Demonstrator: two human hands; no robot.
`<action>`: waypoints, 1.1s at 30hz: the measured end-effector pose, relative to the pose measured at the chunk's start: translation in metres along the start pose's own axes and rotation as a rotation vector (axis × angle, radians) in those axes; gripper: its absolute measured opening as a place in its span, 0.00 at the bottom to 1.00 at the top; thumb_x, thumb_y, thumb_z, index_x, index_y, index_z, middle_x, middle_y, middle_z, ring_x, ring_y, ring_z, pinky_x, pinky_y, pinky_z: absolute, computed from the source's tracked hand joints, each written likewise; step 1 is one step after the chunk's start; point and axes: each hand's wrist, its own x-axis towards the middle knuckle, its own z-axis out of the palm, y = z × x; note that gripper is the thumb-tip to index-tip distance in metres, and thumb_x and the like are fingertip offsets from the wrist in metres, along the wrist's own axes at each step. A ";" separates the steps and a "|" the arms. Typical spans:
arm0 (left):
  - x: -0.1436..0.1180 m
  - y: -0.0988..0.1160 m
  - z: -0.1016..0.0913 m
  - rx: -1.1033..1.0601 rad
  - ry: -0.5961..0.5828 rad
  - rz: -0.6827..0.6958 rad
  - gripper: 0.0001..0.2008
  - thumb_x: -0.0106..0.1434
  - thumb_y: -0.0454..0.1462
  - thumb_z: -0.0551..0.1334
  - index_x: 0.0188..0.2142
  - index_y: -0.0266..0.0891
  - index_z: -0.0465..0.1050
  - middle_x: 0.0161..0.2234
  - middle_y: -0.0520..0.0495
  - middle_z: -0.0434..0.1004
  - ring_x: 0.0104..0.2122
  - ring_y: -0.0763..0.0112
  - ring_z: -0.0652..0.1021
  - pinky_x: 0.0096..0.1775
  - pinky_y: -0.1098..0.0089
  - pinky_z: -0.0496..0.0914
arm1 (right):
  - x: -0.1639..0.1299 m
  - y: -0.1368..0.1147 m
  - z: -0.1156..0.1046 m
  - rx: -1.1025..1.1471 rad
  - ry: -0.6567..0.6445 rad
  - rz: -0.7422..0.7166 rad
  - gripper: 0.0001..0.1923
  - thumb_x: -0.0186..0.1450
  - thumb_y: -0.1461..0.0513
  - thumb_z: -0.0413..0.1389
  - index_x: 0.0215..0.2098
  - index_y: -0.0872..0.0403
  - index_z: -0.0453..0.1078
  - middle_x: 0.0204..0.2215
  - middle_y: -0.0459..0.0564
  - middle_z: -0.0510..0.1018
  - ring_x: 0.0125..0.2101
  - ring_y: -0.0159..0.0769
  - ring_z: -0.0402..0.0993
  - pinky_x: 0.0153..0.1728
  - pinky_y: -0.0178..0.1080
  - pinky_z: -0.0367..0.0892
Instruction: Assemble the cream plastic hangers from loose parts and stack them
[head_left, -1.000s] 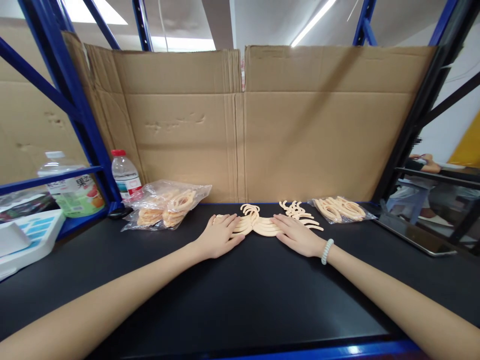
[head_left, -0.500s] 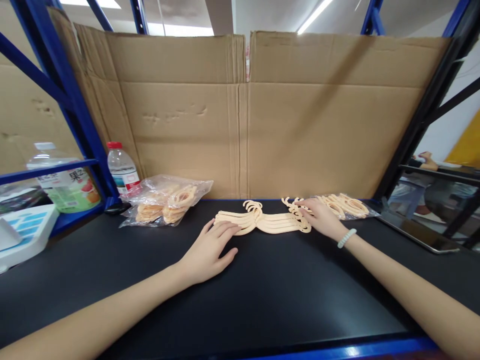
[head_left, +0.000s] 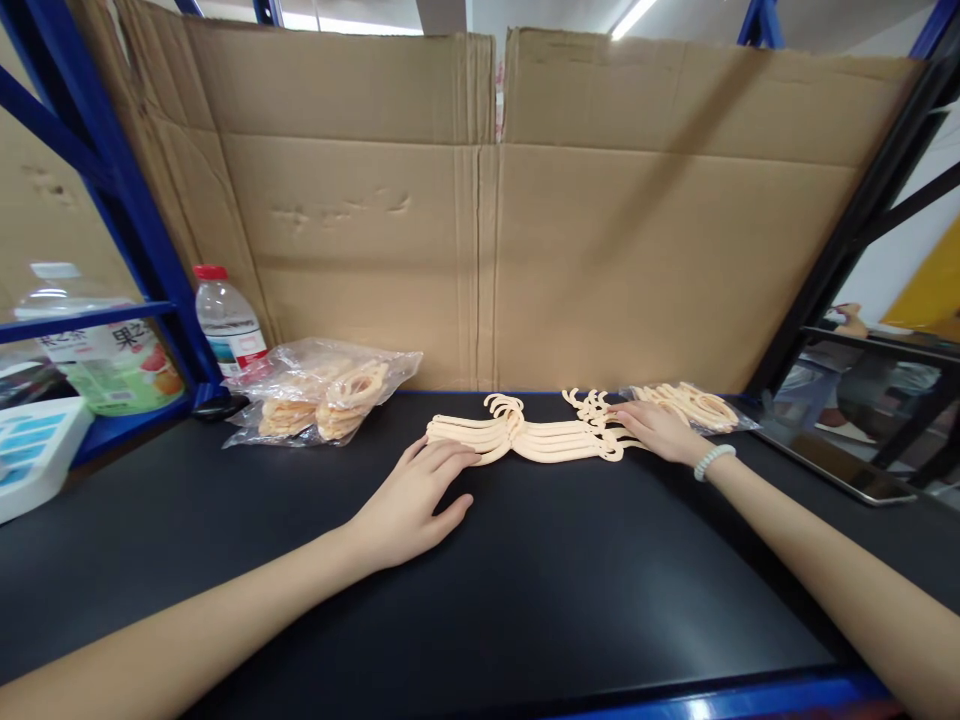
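Observation:
A fanned stack of small cream plastic hangers (head_left: 525,437) lies on the black table (head_left: 525,600) near its back edge. My left hand (head_left: 416,500) rests flat on the table, fingers apart, fingertips touching the left end of the stack. My right hand (head_left: 656,428), with a white bead bracelet at the wrist, lies on a second loose bunch of hangers (head_left: 596,408) just right of the stack; whether its fingers grip any is unclear. A clear bag of the same hangers (head_left: 694,405) sits beside my right hand.
Clear bags of hangers (head_left: 322,395) lie at back left, next to a red-capped water bottle (head_left: 225,325). A large drink bottle (head_left: 101,350) and a white device (head_left: 30,450) sit at far left. Cardboard (head_left: 487,220) walls the back. A tablet (head_left: 847,465) lies at right.
My right hand slid right, off the centre stack onto the loose bunch of hangers. My left hand drew back a little to the stack's left end. The view tilted downward.

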 end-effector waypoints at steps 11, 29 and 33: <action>0.001 0.000 0.000 -0.016 0.006 0.009 0.17 0.64 0.37 0.56 0.53 0.43 0.65 0.54 0.44 0.70 0.56 0.59 0.67 0.60 0.51 0.55 | 0.005 0.000 -0.005 -0.029 0.008 -0.074 0.24 0.69 0.53 0.36 0.44 0.53 0.71 0.47 0.55 0.74 0.50 0.45 0.67 0.53 0.50 0.61; 0.002 0.002 -0.001 -0.022 -0.044 -0.007 0.17 0.64 0.37 0.55 0.53 0.42 0.66 0.54 0.43 0.69 0.56 0.58 0.67 0.59 0.51 0.56 | 0.010 -0.003 0.003 0.002 0.014 -0.151 0.25 0.69 0.54 0.37 0.45 0.57 0.72 0.55 0.59 0.69 0.56 0.47 0.63 0.58 0.52 0.57; 0.002 0.001 0.000 -0.046 -0.033 -0.002 0.17 0.64 0.36 0.55 0.53 0.42 0.66 0.53 0.44 0.70 0.55 0.58 0.68 0.59 0.51 0.55 | 0.011 -0.009 0.003 0.017 0.017 -0.170 0.24 0.70 0.54 0.37 0.48 0.56 0.71 0.53 0.58 0.71 0.55 0.46 0.64 0.57 0.52 0.59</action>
